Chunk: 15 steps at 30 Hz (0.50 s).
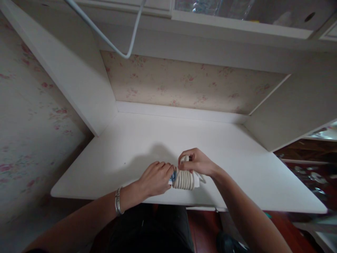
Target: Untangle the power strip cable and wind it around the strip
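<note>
Thick white cord (184,180) is wound in several side-by-side turns around what looks like a power strip (196,180), white with a blue part at its left end. My left hand (158,178) is closed around that left end and hides most of it. Above the coils, my right hand (197,162) curls its fingers around a loop of the cord. Whether a plug sits inside those fingers I cannot make out. Both hands are just over the front part of the white desk (147,131).
Side panels (295,105) flank the desk, and a shelf (242,26) with clear plastic items runs overhead. A pale bent rod (126,55) hangs down at upper left. Red furniture (207,228) and a dark shoe (228,242) are below the front edge.
</note>
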Available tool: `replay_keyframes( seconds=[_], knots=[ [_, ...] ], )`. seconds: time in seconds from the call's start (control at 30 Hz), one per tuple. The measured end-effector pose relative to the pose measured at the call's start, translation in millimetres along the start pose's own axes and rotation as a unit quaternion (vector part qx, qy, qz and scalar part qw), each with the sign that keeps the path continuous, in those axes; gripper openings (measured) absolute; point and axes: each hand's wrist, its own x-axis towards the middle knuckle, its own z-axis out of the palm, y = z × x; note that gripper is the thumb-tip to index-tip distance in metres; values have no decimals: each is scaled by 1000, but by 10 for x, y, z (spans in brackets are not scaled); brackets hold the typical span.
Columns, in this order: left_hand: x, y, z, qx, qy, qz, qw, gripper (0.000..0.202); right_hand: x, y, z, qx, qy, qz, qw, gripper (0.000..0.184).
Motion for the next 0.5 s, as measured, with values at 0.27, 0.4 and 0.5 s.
replay_keyframes(
  seconds=[0.27,0.4,0.5],
  knots=[
    [-71,64,-215,21,39,54,998,31,241,236,29,204,-24,38,978,24],
    [-80,107,-224,-5,60,49,997,36,263,306,44,271,-69,66,958,26],
    [-79,114,-224,-21,86,46,995,38,242,404,51,321,-77,65,942,21]
  ],
)
